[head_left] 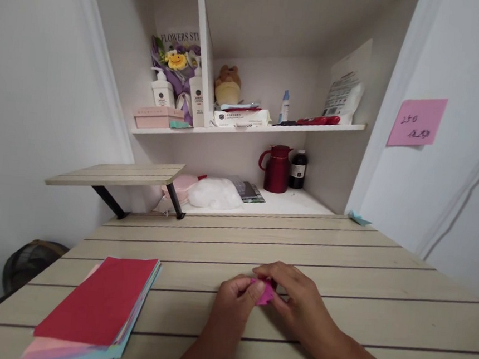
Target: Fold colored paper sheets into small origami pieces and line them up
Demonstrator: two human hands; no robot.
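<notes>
1. The pink paper (265,293) is pinched between both hands, low over the table (342,255)
2. The left hand (232,304) is curled almost closed, with thumb and fingertips gripping the paper's left edge
3. The right hand (296,299) arches over it from the right, fingers bent and pressing down, and hides most of it
4. My judgement: so small a piece could slip or crease askew if either pinch shifts
5. The stack (98,304) lies well left of the left hand, where a stray elbow might scatter it

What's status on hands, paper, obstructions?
Left hand and right hand both pinching pink folded paper at the table. Coloured paper stack lies to the left, apart from both hands.
</notes>
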